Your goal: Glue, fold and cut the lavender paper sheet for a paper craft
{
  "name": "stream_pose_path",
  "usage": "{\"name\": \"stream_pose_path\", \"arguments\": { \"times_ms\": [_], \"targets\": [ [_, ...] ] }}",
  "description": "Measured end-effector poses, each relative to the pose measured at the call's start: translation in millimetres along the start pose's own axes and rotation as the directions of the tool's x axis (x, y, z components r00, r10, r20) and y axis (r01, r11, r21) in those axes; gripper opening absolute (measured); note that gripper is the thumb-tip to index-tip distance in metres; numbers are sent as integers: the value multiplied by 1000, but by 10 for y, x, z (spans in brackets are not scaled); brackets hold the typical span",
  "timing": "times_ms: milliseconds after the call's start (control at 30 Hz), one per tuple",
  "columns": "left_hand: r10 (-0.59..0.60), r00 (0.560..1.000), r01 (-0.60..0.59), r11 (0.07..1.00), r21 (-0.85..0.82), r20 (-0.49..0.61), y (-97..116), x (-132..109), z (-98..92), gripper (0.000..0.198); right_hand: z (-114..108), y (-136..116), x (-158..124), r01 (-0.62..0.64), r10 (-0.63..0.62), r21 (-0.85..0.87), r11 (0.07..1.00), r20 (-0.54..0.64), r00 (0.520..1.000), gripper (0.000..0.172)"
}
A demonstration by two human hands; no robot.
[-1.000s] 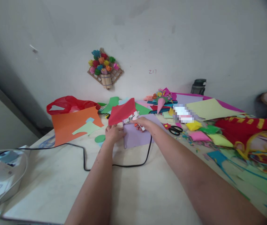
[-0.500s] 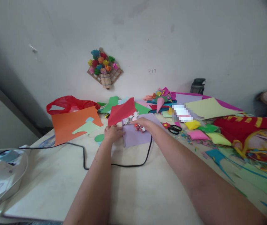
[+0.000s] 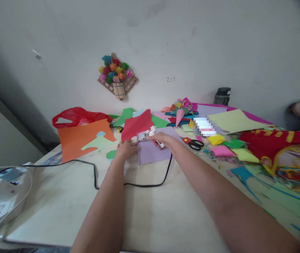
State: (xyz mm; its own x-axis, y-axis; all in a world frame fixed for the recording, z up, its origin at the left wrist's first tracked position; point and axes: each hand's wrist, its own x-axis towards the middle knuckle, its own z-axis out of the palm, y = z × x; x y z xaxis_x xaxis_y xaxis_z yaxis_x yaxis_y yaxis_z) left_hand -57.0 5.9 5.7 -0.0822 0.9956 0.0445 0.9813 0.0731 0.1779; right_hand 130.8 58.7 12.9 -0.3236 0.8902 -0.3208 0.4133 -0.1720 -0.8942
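A sheet of light purple paper (image 3: 153,156) lies on the table in front of me, with a narrow strip along its left edge. My right hand (image 3: 163,139) is wrapped round a white hot glue gun (image 3: 152,130), whose nozzle points left over the sheet's upper left part. From its handle hangs a black cord (image 3: 168,168), running down and left beneath my left forearm. At the paper's left edge, my left hand (image 3: 126,149) lies low with its fingers stretched towards the sheet; the fingertips are small and partly blurred.
Red paper (image 3: 137,124) and orange paper (image 3: 73,135) lie behind and left. Black-handled scissors (image 3: 196,144), a blurred-out phone (image 3: 205,127) and bright packets (image 3: 222,151) sit to the right. Paper scraps (image 3: 289,200) cover the right side. A white bin (image 3: 25,202) stands at left.
Almost nothing differs. My right hand and the glue gun have shifted very slightly over the purple paper; my left hand stays at its left edge.
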Motion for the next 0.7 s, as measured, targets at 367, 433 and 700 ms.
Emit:
{"name": "stream_pose_path", "arguments": {
  "times_ms": [367,433,700],
  "targets": [
    [69,980,-93,988,122,187,-32,-110,-101,78,17,8,-15,4,-3,36,999,-33,999,42],
    [71,971,-101,987,122,230,-22,-173,-117,81,15,-3,-44,-1,2,37,999,-27,1000,42],
    [63,972,-90,990,111,224,24,-391,-128,79,29,-5,-131,42,-41,24,999,-22,999,41]
  ]
}}
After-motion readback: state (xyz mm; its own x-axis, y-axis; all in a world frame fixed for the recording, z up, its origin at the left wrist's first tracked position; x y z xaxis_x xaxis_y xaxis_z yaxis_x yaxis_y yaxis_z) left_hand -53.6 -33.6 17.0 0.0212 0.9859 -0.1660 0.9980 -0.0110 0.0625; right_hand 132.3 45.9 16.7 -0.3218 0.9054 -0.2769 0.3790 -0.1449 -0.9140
